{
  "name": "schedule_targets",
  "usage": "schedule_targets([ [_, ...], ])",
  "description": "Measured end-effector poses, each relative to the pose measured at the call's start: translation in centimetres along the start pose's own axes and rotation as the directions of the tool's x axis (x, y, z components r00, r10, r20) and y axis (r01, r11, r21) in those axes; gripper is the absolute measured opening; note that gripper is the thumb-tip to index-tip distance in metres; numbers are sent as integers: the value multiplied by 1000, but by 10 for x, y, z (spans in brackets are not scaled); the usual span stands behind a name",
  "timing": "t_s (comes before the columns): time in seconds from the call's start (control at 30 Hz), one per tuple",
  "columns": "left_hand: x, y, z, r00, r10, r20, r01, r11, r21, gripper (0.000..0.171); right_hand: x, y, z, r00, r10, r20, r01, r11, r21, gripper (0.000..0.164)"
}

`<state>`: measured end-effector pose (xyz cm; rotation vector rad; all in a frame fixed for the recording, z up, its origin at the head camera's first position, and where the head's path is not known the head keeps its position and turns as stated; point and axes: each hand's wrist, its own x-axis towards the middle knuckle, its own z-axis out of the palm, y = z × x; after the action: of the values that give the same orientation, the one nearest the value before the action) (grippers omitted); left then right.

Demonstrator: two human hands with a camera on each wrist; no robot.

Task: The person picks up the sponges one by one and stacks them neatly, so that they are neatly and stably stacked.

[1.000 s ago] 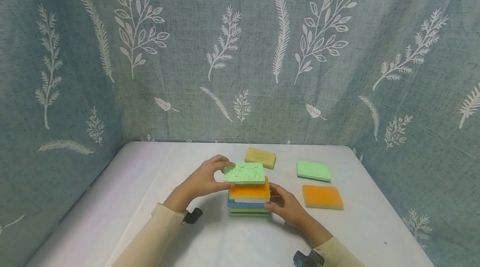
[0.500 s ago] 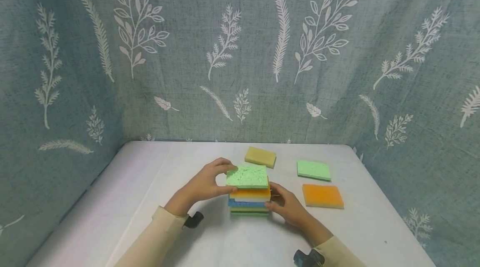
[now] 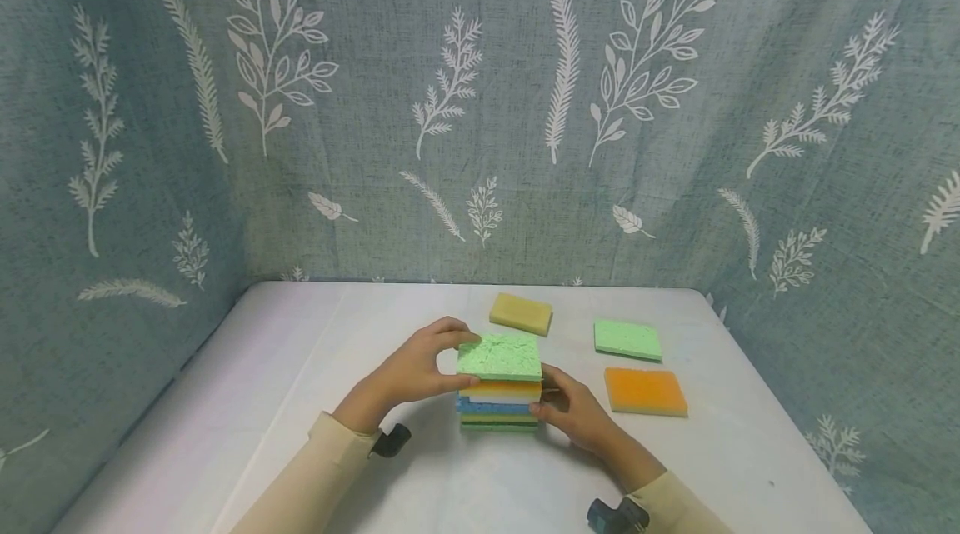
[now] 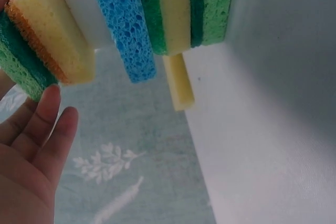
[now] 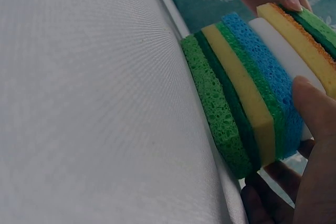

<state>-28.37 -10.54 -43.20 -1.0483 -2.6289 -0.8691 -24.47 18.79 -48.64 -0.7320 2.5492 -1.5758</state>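
Note:
Several sponges stand in a stack on the table: a light green one with a dark green layer lowest, then a yellow-and-green one, a blue one (image 5: pixel 262 59), a white one (image 4: pixel 86 11) and an orange-and-yellow one (image 4: pixel 68 35). At the top, my left hand (image 3: pixel 420 363) pinches a light green sponge (image 3: pixel 501 357), thumb at its front edge and fingers at the back. Its dark green underside meets the orange face in the left wrist view. My right hand (image 3: pixel 573 413) grips the stack's right side, thumb near the blue and white sponges; its fingers are partly hidden behind.
On the white table (image 3: pixel 300 417) a yellow sponge (image 3: pixel 521 314) lies behind the stack. To the right lie another light green sponge (image 3: pixel 627 340) and an orange sponge (image 3: pixel 646 391). A patterned curtain (image 3: pixel 480 184) rises at the back and sides.
My left hand has brought the light green sponge slightly right and down, over the orange-and-yellow one, covering most of its top. My right hand has stayed at the stack's side.

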Motion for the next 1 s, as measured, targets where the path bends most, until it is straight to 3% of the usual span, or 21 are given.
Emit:
schedule_targets([
  [0.5, 0, 4, 1, 1000, 14, -5, -14, 1000, 14, 62, 0, -3, -3, 998, -54, -28, 56, 996, 66, 68],
  [0.63, -2, 4, 0, 1000, 28, -10, -28, 1000, 7, 62, 2, -4, -4, 992, -110, -67, 115, 991, 70, 69],
  [0.8, -3, 5, -1, 999, 35, -19, -35, 999, 3, 62, 9, 10, -4, 976, -179, -127, 190, 978, 82, 73],
  [1.0, -4, 6, -1, 998, 50, -25, -49, 999, 9, 61, 14, 20, -4, 961, -234, -144, 248, 965, 85, 70],
])
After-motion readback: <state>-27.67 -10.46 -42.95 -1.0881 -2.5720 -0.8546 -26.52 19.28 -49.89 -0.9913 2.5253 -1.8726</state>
